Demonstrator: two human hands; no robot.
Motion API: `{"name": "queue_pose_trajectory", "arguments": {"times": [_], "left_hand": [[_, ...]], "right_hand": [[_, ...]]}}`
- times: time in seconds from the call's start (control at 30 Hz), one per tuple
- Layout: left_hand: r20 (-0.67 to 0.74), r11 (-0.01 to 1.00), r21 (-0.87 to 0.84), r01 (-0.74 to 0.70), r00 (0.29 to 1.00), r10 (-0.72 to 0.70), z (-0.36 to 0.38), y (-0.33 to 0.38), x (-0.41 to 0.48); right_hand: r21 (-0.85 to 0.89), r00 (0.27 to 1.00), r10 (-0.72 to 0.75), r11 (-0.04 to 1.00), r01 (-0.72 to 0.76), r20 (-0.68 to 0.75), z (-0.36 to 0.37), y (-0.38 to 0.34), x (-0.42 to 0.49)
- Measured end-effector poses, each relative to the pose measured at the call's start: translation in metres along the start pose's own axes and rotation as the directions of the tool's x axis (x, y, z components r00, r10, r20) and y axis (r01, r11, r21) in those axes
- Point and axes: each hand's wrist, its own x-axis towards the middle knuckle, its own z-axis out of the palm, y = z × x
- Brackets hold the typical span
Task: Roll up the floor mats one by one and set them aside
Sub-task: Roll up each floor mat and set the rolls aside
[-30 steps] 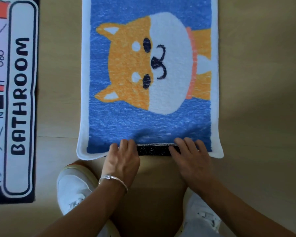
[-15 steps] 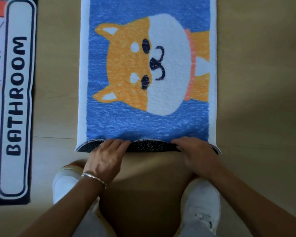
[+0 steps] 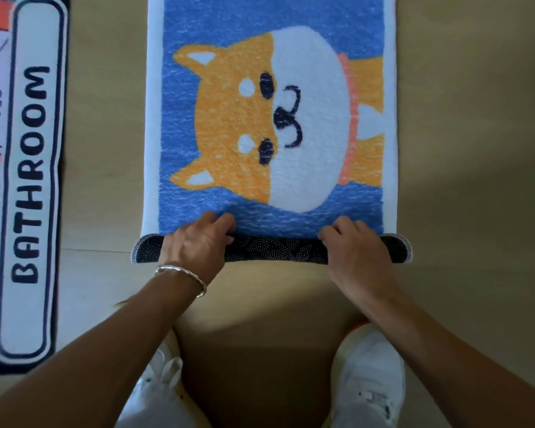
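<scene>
The dog mat [image 3: 272, 118] lies flat on the floor [image 3: 476, 149] straight ahead of the person's shoes [image 3: 371, 366], pile side up. Its near end is turned over into a low roll [image 3: 278, 248] that shows the dark dotted backing. The left hand [image 3: 195, 245], with a bracelet [image 3: 183, 273] at the wrist, and the right hand [image 3: 359, 251] both sit on that roll. They are well apart, each between the middle and a corner, probably so that the tube turns evenly and does not skew. The left fingers [image 3: 220, 219] and the right fingers [image 3: 340, 225] are curled together over the top of the roll, with their tips on the blue pile just beyond it. The palms bear on the near side, a hold that suits pushing the roll away while keeping it tight. The roll's two ends stick out past the hands and look looser there, so they may flare as it grows. Most of the mat is unrolled, so this is an early turn. The bathroom mat [image 3: 28, 180] lies flat to the left, apart from the dog mat and not yet rolled.
</scene>
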Motion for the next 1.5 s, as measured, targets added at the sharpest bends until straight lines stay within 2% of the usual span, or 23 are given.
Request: {"name": "queue_pose_trajectory", "arguments": {"times": [0.13,0.27,0.37,0.43,0.57,0.67,0.73,0.83,0.93,1.07,1.2,1.27,1.4,1.5], "left_hand": [[-0.154,0.985,0.147,-0.095,0.981,0.118,0.010,-0.001,-0.011],[-0.220,0.958,0.208,-0.195,0.945,0.240,0.017,-0.014,-0.029],[-0.127,0.910,0.314,-0.272,0.937,0.324,0.023,-0.030,-0.043],[-0.064,0.896,0.354,-0.266,0.950,0.307,0.025,-0.032,-0.041],[-0.055,0.929,0.310,-0.204,0.971,0.232,0.025,-0.027,-0.024],[0.000,0.894,0.300,-0.332,0.938,0.348,0.026,-0.039,-0.017],[0.051,0.894,0.281,-0.350,0.935,0.350,0.025,-0.044,-0.018],[0.038,0.907,0.268,-0.325,0.944,0.327,0.028,-0.047,-0.026],[-0.022,0.906,0.247,-0.344,0.933,0.360,0.029,-0.046,-0.029],[-0.096,0.873,0.353,-0.336,0.916,0.391,0.024,-0.030,-0.030],[-0.022,0.890,0.387,-0.242,0.962,0.271,0.022,0.001,-0.041],[-0.001,0.922,0.338,-0.190,0.979,0.203,0.021,0.004,-0.037],[-0.058,0.938,0.229,-0.261,0.958,0.281,0.012,0.001,-0.016],[0.009,0.947,0.180,-0.267,0.963,0.270,0.003,0.001,-0.005]], "right_hand": [[0.070,0.986,-0.060,0.995,0.071,-0.155,0.006,0.000,-0.021],[-0.022,0.989,-0.125,0.992,0.124,-0.080,0.008,0.006,-0.034],[-0.064,0.996,-0.074,0.995,0.070,-0.049,0.015,0.003,-0.031],[-0.061,0.998,-0.051,0.997,0.049,-0.022,0.016,0.001,-0.025],[-0.059,0.998,-0.057,0.997,0.057,0.002,0.012,0.006,-0.012],[-0.044,0.993,-0.115,0.992,0.115,0.011,0.010,0.013,-0.008],[-0.024,0.993,-0.116,0.993,0.117,0.022,0.009,0.014,-0.009],[-0.008,0.996,-0.079,0.997,0.079,0.038,0.009,0.009,-0.011],[0.007,0.992,-0.122,0.993,0.122,0.012,0.013,0.009,-0.015],[0.023,0.995,-0.093,0.995,0.094,-0.025,0.015,0.007,-0.022],[0.034,0.999,-0.045,0.998,0.046,-0.023,0.013,0.003,-0.022],[0.043,0.999,-0.024,0.999,0.026,-0.025,0.012,0.002,-0.024],[0.046,0.998,0.063,0.997,-0.063,0.004,0.006,-0.005,-0.018],[0.034,0.997,0.071,0.997,-0.070,-0.028,0.000,-0.019,-0.013]]}}
